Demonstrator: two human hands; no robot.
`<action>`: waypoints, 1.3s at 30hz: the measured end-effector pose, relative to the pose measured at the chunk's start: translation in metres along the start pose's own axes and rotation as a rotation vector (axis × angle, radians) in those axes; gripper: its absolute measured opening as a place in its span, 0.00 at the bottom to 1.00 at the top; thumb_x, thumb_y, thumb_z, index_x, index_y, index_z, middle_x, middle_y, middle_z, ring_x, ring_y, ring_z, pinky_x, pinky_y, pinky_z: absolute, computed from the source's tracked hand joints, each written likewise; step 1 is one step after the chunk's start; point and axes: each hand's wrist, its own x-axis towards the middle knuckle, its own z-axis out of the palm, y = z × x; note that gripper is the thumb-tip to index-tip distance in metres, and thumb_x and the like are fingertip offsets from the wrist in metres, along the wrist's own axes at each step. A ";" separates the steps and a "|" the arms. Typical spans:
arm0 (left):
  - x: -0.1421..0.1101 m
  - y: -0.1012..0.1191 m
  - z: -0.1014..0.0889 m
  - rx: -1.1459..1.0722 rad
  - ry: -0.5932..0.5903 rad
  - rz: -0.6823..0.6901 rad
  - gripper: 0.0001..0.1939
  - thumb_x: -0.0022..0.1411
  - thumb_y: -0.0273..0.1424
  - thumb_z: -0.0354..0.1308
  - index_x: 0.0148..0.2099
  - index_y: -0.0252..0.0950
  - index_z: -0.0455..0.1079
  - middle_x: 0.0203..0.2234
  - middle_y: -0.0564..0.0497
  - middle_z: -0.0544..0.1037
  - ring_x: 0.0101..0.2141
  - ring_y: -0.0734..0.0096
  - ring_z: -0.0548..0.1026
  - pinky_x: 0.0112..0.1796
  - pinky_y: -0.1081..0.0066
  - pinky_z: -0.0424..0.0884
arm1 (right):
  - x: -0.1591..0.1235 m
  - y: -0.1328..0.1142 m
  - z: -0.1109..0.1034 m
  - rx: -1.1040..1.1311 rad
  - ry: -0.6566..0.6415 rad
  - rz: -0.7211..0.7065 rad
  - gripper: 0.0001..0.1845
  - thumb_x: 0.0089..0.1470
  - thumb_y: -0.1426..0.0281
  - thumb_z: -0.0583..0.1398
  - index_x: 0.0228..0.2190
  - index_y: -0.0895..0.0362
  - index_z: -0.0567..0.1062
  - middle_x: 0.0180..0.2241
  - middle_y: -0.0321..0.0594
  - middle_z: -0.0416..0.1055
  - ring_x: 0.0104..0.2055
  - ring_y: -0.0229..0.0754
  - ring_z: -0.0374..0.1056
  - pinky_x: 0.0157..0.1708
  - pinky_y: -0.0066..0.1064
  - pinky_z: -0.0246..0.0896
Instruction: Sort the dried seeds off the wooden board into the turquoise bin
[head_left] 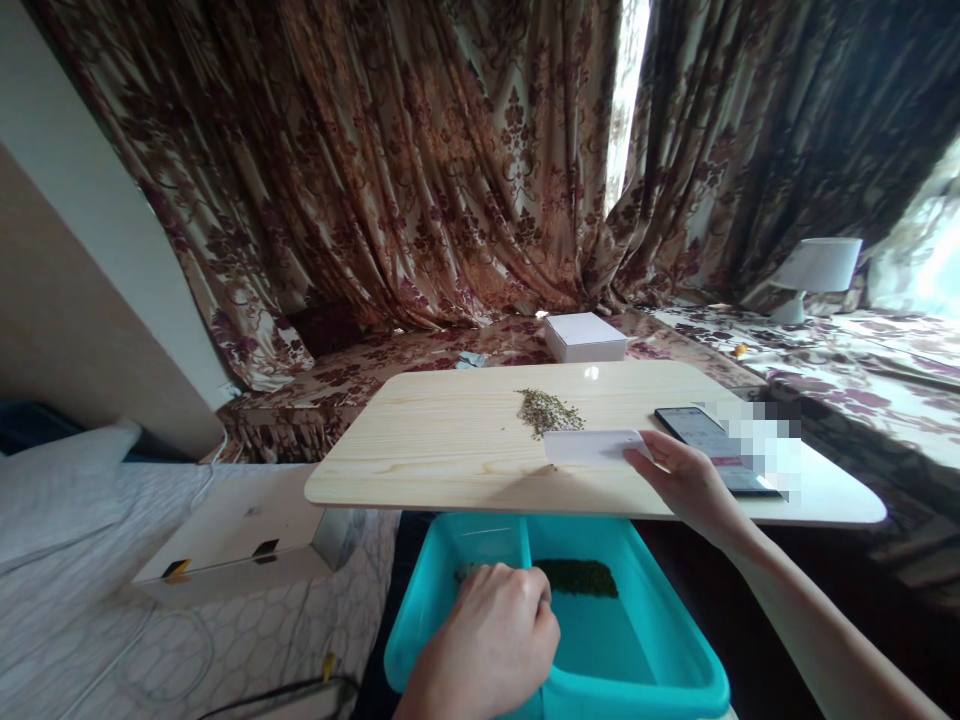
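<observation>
Card (589, 446) in right hand (688, 480)

A thin white card (585, 446) extends leftward from the right hand (686, 480), pinched at one end. Just beyond its free part, loose pale-and-green grains (551, 412) lie heaped. Beneath the left hand (499, 625), the turquoise divided tub (664, 625) holds dark green grains (577, 577) right of that grip.

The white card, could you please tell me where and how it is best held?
Probably by its right end, coming from the right, pinched between thumb and fingers: the card is thin and long, leaving its left end free near the pile. The right hand holds it there.
</observation>
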 end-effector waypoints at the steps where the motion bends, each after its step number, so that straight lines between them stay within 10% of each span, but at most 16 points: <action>1: 0.000 0.000 0.000 -0.004 0.000 0.000 0.18 0.63 0.30 0.43 0.46 0.38 0.74 0.41 0.45 0.77 0.45 0.55 0.72 0.48 0.60 0.64 | -0.001 0.000 -0.002 0.012 0.004 0.007 0.23 0.51 0.49 0.61 0.37 0.54 0.79 0.36 0.43 0.81 0.38 0.48 0.76 0.39 0.36 0.72; 39: -0.007 -0.008 -0.004 -0.050 0.022 -0.057 0.18 0.63 0.31 0.44 0.46 0.40 0.74 0.42 0.47 0.77 0.46 0.58 0.71 0.48 0.65 0.63 | -0.016 -0.018 -0.007 0.150 0.021 0.066 0.19 0.47 0.50 0.64 0.29 0.54 0.78 0.31 0.42 0.79 0.35 0.48 0.75 0.36 0.37 0.72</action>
